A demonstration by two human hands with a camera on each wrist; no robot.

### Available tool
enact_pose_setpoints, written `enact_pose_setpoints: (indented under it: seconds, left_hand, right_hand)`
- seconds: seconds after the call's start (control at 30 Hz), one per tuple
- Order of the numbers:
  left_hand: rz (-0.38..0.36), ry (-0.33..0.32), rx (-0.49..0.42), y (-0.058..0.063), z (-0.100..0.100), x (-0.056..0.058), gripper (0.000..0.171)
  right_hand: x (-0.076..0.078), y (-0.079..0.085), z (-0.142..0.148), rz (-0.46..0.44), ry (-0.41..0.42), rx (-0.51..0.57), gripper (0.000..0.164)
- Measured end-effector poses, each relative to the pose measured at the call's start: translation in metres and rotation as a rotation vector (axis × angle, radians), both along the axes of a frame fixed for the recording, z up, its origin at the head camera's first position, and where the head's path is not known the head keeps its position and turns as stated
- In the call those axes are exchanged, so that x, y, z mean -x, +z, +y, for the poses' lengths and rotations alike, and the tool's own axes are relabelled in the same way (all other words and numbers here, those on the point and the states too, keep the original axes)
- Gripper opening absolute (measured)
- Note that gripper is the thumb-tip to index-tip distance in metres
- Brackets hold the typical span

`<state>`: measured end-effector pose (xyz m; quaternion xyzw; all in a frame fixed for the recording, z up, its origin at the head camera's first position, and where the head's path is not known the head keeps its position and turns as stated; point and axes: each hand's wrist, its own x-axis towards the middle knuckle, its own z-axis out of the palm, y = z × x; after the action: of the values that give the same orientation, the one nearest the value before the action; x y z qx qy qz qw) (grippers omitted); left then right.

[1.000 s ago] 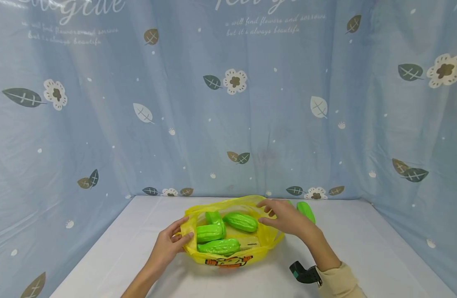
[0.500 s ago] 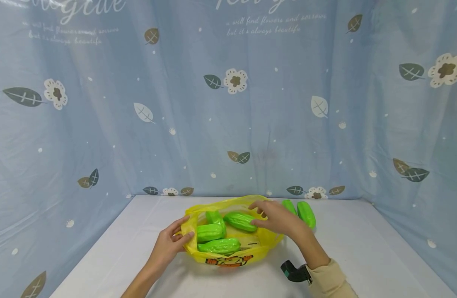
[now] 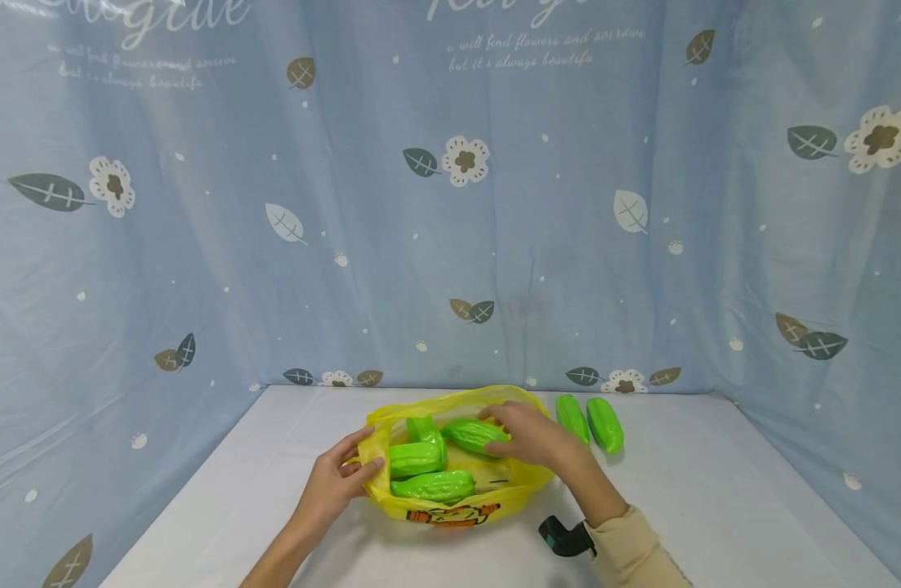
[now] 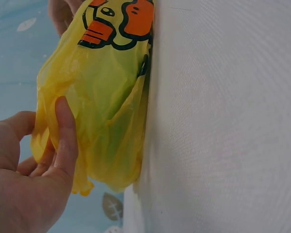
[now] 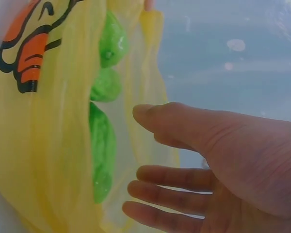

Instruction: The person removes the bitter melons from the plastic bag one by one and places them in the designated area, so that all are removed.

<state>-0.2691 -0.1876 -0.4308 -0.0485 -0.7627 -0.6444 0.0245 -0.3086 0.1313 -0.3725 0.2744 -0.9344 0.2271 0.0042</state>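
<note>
A yellow plastic bag [image 3: 519,478] with a printed cartoon lies mouth up on the table. My left hand [image 3: 340,472] grips its left rim between thumb and fingers, plain in the left wrist view. Inside are several bright green, ridged bitter melons; one bitter melon [image 3: 468,434] lies at the back right, another bitter melon [image 3: 435,486] along the front. My right hand [image 3: 527,433] is over the bag's right side, fingertips right at the right end of the back melon. In the right wrist view, this hand's fingers [image 5: 169,179] are spread, with nothing held.
Two more bitter melons lie outside the bag at the back right: one bitter melon [image 3: 572,416] beside the bag, the other bitter melon [image 3: 604,425] farther right. A patterned blue curtain [image 3: 450,245] rises behind the white table [image 3: 715,506]. A black wrist device [image 3: 564,536] hangs below the right forearm.
My right hand has moved left and slightly down, from the bag's right rim to the back melon's end. The two outside melons now show fully. My left hand stays put.
</note>
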Motion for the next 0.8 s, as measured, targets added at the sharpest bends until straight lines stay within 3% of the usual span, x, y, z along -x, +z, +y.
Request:
enact_pose_setpoints:
  seconds: [0.53,0.8]
  left_hand:
    - [-0.004,0.0,0.008,0.0,0.001,0.001,0.062]
    - [-0.005,-0.001,0.005,0.0,0.001,0.001,0.062]
  right_hand:
    - [0.01,-0.016,-0.018,-0.047,-0.064,-0.066,0.058]
    - [0.015,-0.023,-0.023,-0.061,-0.085,-0.083,0.056]
